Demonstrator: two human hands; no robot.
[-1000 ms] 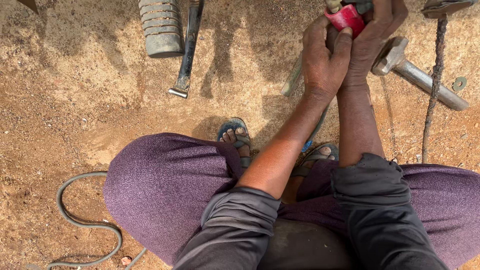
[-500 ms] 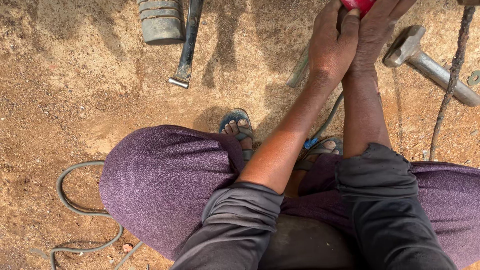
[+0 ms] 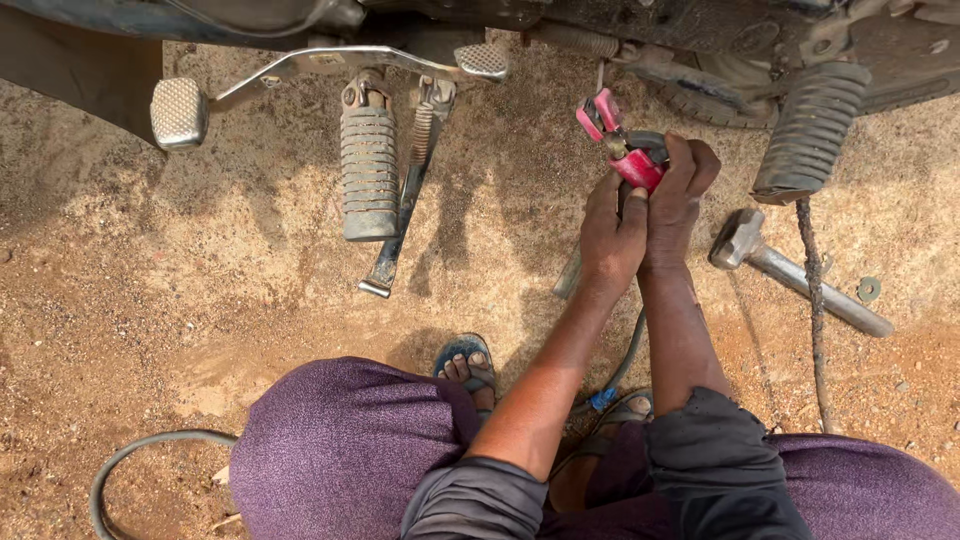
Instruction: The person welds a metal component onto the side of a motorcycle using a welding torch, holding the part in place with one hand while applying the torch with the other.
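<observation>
While the hammer [image 3: 795, 270] lies near, both hands [image 3: 645, 215] clamp together on seemingly red-handled pliers [image 3: 622, 148].

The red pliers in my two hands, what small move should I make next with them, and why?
Probably ease the red pliers a little further up towards the motorcycle underside. Both the left hand and the right hand already wrap the handles, and the tip points up at the parts just above it, though what it meets there is too small to tell.
</observation>
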